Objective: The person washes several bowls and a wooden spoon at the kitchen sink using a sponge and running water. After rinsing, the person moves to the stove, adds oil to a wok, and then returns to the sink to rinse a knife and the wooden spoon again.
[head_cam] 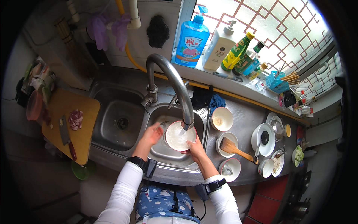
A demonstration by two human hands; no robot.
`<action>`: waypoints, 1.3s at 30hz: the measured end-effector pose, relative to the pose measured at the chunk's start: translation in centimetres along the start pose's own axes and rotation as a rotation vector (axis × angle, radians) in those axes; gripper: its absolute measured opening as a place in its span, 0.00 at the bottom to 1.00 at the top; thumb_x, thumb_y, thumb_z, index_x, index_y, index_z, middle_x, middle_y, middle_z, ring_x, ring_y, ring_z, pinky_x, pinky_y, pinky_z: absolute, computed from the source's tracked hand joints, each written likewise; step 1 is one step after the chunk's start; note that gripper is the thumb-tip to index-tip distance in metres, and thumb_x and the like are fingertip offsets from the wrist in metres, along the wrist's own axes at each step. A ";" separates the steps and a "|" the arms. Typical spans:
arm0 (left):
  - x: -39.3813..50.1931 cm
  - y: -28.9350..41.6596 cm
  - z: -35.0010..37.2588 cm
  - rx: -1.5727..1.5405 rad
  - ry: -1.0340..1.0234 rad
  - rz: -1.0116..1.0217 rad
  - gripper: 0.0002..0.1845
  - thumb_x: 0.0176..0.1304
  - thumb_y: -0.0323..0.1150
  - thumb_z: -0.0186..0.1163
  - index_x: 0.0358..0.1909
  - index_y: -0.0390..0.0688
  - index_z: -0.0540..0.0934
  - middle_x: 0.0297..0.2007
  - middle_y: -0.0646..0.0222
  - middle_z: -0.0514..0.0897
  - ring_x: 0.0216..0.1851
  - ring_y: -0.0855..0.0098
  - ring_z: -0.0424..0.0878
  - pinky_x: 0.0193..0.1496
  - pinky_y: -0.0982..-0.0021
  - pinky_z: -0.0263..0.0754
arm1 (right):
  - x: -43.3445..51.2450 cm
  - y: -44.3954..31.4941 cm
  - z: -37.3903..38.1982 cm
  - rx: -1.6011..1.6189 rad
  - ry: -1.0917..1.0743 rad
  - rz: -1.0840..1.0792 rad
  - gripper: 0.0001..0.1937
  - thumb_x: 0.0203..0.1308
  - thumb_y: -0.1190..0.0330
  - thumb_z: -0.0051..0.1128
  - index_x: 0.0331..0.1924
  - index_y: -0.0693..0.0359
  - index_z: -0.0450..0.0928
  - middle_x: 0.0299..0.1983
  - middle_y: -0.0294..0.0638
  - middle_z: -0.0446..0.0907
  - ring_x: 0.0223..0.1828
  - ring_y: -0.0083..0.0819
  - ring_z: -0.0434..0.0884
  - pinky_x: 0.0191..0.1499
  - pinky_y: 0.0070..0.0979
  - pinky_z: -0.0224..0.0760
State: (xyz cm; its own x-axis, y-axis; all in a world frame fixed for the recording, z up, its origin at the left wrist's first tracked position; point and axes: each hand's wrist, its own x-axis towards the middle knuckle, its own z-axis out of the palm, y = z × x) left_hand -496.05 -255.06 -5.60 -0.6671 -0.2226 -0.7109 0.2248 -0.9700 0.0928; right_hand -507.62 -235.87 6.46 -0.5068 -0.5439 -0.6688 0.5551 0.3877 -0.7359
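Observation:
My right hand (pixel 194 148) grips the rim of a white bowl with a red edge (pixel 179 137), thumb on top. The bowl is over the right basin (pixel 163 155) of a steel double sink, and water runs into it from the curved metal faucet (pixel 174 74). Just left of the bowl, my left hand (pixel 153 133) has its fingers apart and holds nothing. A dark utensil tip shows in the basin behind the bowl; the rest of it is hidden.
Right of the sink stand bowls, one with a wooden spatula (pixel 232 147), and a larger white bowl (pixel 261 134) with a ladle. At left, a cutting board (pixel 89 117) holds a cleaver (pixel 65 137) and chopped meat (pixel 75 119). Bottles, including a blue pump bottle (pixel 192 40), line the windowsill.

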 end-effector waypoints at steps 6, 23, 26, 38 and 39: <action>2.4 -6.8 2.1 0.106 -0.094 -0.160 0.14 0.66 0.37 0.45 0.45 0.41 0.75 0.44 0.63 0.79 0.47 0.64 0.76 0.55 0.59 0.67 | -1.5 -2.0 -2.1 -0.097 0.038 -0.002 0.30 0.58 0.80 0.36 0.65 0.48 0.48 0.55 0.47 0.66 0.34 0.40 0.81 0.18 0.26 0.79; 3.0 -9.1 4.9 -0.094 0.216 -0.205 0.11 0.61 0.34 0.48 0.20 0.48 0.64 0.09 0.81 0.54 0.08 0.79 0.49 0.12 0.76 0.42 | -3.9 -6.9 -11.2 0.188 0.053 -0.058 0.28 0.56 0.79 0.36 0.63 0.60 0.50 0.41 0.53 0.74 0.21 0.36 0.79 0.17 0.25 0.76; 5.2 -9.3 3.0 -0.124 0.289 -0.139 0.08 0.62 0.35 0.46 0.32 0.45 0.73 0.20 0.75 0.68 0.20 0.75 0.67 0.24 0.72 0.65 | -3.7 -8.4 -13.9 0.284 0.113 -0.168 0.28 0.54 0.81 0.34 0.62 0.60 0.50 0.40 0.56 0.73 0.18 0.38 0.77 0.17 0.26 0.76; 9.4 -8.3 -1.8 0.124 0.586 -0.112 0.07 0.54 0.35 0.52 0.27 0.47 0.64 0.26 0.70 0.66 0.27 0.70 0.66 0.26 0.66 0.61 | 3.7 -7.6 -22.9 0.586 0.545 -0.377 0.27 0.48 0.84 0.30 0.58 0.64 0.56 0.41 0.58 0.72 0.21 0.42 0.76 0.18 0.29 0.76; 8.5 -8.4 -1.2 0.088 0.574 -0.078 0.07 0.54 0.34 0.52 0.27 0.47 0.63 0.27 0.70 0.66 0.28 0.70 0.66 0.28 0.66 0.62 | 4.6 -7.0 -23.5 0.597 0.569 -0.377 0.27 0.49 0.84 0.30 0.58 0.64 0.55 0.42 0.58 0.71 0.23 0.44 0.76 0.20 0.30 0.76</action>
State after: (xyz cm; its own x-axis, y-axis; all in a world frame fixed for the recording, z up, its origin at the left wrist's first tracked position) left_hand -502.78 -248.69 -13.26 -0.1826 -0.0857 -0.9794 0.1146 -0.9913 0.0654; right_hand -529.33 -223.61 6.09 -0.8856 -0.0454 -0.4623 0.4557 -0.2781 -0.8456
